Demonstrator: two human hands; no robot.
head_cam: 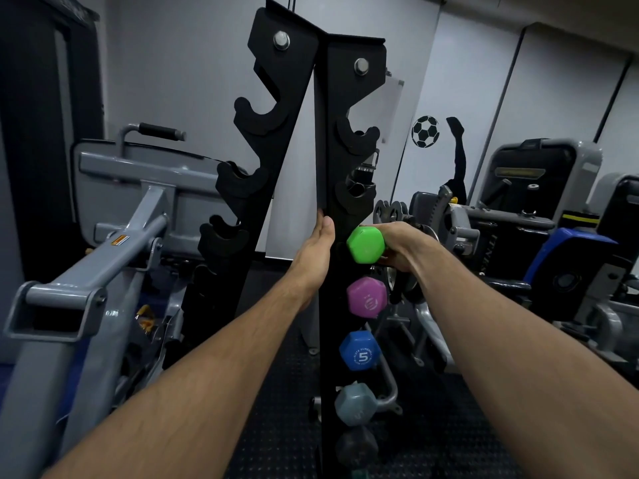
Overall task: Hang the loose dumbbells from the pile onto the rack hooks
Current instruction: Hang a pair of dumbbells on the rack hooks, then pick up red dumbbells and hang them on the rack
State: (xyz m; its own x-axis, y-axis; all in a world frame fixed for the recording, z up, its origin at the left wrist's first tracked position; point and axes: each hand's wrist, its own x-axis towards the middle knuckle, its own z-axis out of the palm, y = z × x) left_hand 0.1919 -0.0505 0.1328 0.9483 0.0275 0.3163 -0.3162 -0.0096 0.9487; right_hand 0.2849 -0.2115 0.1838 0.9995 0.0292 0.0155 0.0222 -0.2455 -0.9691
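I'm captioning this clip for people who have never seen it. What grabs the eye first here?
The bright green dumbbell, gripped by the right hand at the black rack, stands out first. Below it hang a pink dumbbell, a blue dumbbell marked 5, and a grey dumbbell. The left hand rests flat against the rack's edge.

2 bare forearms reach into view; left hand (316,250) and right hand (403,245) ungloved; no sleeves, rings or watch.
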